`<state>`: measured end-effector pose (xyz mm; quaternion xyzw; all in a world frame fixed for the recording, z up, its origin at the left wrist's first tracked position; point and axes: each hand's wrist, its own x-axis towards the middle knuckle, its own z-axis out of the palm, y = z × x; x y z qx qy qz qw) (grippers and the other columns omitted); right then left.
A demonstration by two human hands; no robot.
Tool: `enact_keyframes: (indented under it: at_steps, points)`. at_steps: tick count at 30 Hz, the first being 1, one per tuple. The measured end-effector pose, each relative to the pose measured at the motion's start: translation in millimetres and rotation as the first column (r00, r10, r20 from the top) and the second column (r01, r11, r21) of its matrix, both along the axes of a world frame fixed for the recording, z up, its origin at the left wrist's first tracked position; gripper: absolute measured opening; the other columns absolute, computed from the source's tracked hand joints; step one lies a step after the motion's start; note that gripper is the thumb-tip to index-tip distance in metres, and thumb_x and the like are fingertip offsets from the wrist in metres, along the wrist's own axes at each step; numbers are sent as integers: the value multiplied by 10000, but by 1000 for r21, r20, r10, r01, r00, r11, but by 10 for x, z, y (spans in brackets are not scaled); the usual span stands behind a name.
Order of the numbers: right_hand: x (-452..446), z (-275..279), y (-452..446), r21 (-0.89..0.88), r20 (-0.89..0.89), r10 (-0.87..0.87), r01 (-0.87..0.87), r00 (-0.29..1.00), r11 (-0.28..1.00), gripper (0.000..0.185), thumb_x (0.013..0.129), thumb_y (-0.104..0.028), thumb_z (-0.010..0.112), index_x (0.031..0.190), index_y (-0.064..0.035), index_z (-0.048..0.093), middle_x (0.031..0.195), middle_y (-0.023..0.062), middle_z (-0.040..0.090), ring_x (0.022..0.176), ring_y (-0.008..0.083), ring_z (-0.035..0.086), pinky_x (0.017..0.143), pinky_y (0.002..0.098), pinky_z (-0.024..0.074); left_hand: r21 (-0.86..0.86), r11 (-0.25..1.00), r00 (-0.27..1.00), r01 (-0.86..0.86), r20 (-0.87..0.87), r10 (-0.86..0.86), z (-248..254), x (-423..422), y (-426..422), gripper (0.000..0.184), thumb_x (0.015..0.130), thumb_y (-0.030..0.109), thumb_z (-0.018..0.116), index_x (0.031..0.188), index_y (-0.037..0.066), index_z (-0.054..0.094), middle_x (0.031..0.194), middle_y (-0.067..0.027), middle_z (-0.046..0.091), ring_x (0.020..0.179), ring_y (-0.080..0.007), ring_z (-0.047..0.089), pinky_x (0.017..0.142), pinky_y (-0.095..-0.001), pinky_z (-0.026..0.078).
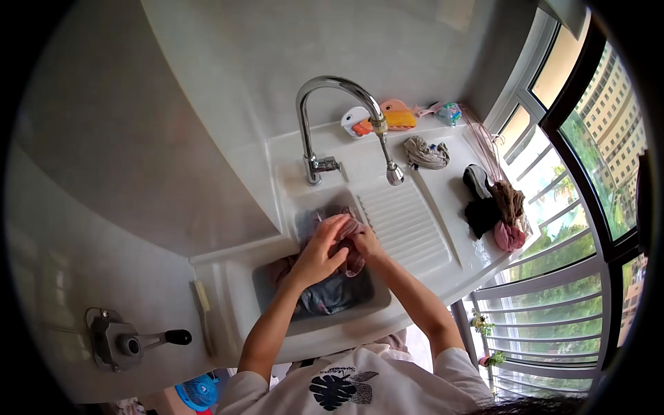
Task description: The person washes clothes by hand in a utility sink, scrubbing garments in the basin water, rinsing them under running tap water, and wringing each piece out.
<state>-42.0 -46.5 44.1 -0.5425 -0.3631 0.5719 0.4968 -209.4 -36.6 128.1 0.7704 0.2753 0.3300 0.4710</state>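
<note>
My right hand [366, 242] is closed on a wet-looking dusty-pink garment [354, 265], bunched up above the sink basin [382, 296]. Against the left side of that bundle is my left hand [322, 253], its fingers stretched out and its thumb apart. Whether the left fingers press on the cloth cannot be made out. Below both hands, a grey-blue garment [330, 296] lies in the basin, with more dark and purplish cloth around it. A curved chrome faucet [304, 121] rises behind, its spray head [394, 174] hanging to the right of my hands.
A ribbed washboard [401, 218] slopes right of the basin. On the counter lie a beige cloth [427, 153], a black cloth [482, 216] and a pink cloth [509, 236]. A brush [201, 297] rests at the left rim. Duck-shaped holders [356, 122] stand along the back wall.
</note>
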Motion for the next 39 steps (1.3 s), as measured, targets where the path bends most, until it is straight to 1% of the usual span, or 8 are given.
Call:
enact_keyframes:
  at_steps: [7,18,26,30,31,32,36,39]
  points:
    - [419,1417,-10,-81,-358,-262,250,896,965,334,762,-27,539,1094,-9,573,985,124,633,891,249,630,795,383,539,149,982,990,112,-104,-97,-1132,67,195,1080,653,184,813,1467,45,117,1464,-235,270,1323,-384,329,1075,-415,309]
    - [1829,1773,-406,122,-481,-360,468,800,875,326,846,-144,501,1132,-4,571,1094,137,628,968,253,629,889,384,513,33,986,961,-162,-223,166,-1801,273,461,313,753,129,618,1034,-8,611,869,-245,634,890,-400,611,737,-415,481]
    - [2466,107,-552,-170,169,-433,459,886,872,261,837,-170,603,1028,7,621,870,65,650,705,157,631,619,285,515,322,899,898,-298,-225,378,200,427,606,237,668,20,564,890,-26,633,761,-264,599,768,-434,592,651,-433,475]
    - [2568,-272,-572,15,501,-380,431,778,902,466,818,-279,656,1177,6,567,1052,119,630,958,229,611,848,377,488,501,841,877,-206,-287,386,892,609,514,180,609,-18,558,784,-14,598,679,-227,591,688,-413,595,600,-451,459]
    - [2296,-20,-586,227,735,-465,467,493,855,582,804,-324,677,1258,-4,502,1183,154,554,1089,271,535,937,399,422,505,837,876,-212,-282,392,1003,642,458,180,609,-18,558,784,-14,598,679,-227,591,688,-413,595,600,-451,459]
    - [2015,277,-594,435,838,-528,414,136,799,705,790,-369,698,1339,-13,438,1314,189,478,1220,313,458,1025,421,357,544,811,879,-214,-254,403,1093,665,402,158,603,-22,555,758,-10,581,659,-217,587,673,-409,593,590,-457,455]
    - [991,1078,-488,530,671,-185,-289,718,797,1041,681,-317,809,1475,-69,183,1480,200,271,1354,365,281,1089,464,216,585,793,853,-170,-315,416,972,616,346,166,631,-20,551,790,11,587,679,-198,608,672,-391,603,598,-459,468]
    - [349,916,-217,547,766,-195,-462,613,698,1076,635,-219,823,1469,-57,164,1443,209,339,1302,402,366,1035,412,336,469,871,873,-148,-352,338,575,500,346,221,700,22,600,916,5,560,812,-220,623,785,-408,600,685,-465,473]
